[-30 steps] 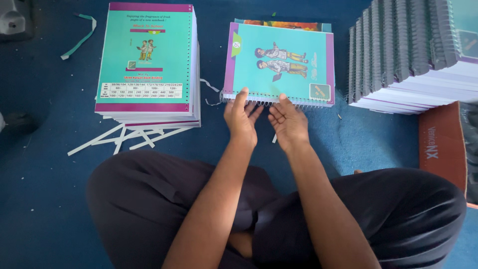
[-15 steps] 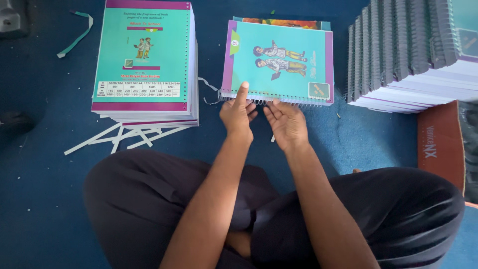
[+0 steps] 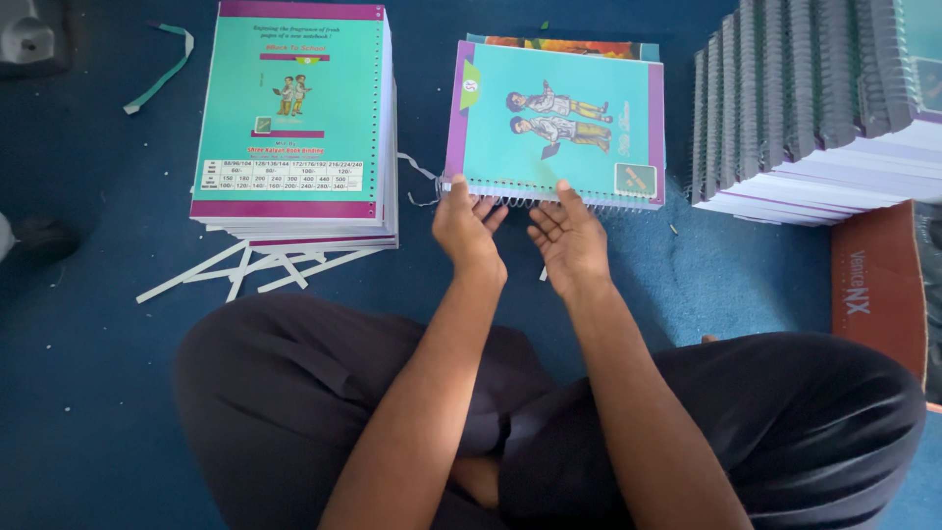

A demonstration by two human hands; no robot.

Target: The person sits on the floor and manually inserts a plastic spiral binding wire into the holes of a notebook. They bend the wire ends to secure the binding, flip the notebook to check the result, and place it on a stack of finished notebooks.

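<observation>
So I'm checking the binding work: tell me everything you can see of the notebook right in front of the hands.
The notebook lies flat on the blue floor, closed, cover up. The cover is glossy turquoise card with a purple border, a drawing of two children and a small green corner panel. A wire spiral runs along the edge nearest the person. The left hand and right hand have fingertips at that spiral edge. It rests on another book with an orange cover, of which only the far edge shows.
</observation>
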